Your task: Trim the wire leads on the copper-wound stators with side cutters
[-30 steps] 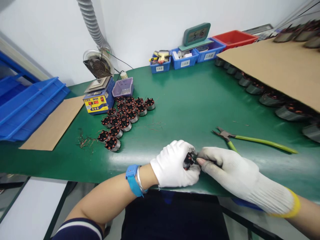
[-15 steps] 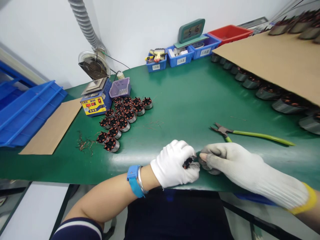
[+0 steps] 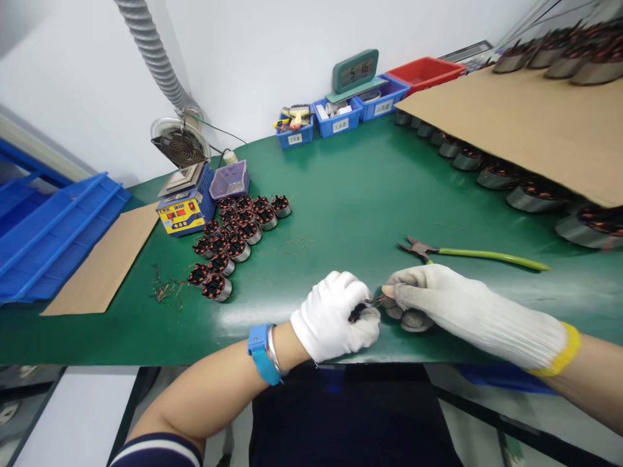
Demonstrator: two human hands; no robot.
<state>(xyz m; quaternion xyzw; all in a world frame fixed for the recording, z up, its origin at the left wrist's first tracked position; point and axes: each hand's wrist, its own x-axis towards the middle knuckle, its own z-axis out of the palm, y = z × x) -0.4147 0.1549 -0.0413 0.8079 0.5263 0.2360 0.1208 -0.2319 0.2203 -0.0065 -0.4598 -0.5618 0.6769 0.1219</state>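
Note:
My left hand [image 3: 337, 318], in a white glove, is wrapped round a motor stator [image 3: 357, 312]; only its dark top with copper windings shows between the fingers. My right hand [image 3: 413, 299], gloved with a bare thumb tip, is closed in a pinch on thin copper wires [image 3: 378, 301] that run from the stator. Just beyond the right hand lie cutting pliers [image 3: 467, 253] with green handles, their jaws apart. To the left, several wound stators [image 3: 236, 246] stand grouped on the green table [image 3: 341, 214].
Wire scraps [image 3: 168, 290] lie left of the stators. Behind these stand a blue-yellow soldering unit [image 3: 182, 211] and a purple bin [image 3: 230, 179]. Blue bins [image 3: 294, 135] line the back beneath a clock [image 3: 355, 70]. At right, a cardboard sheet [image 3: 506, 123] rests on more stators.
The camera view has shifted slightly. My right hand has drawn a little apart from the left, and the copper wires now show stretched between them.

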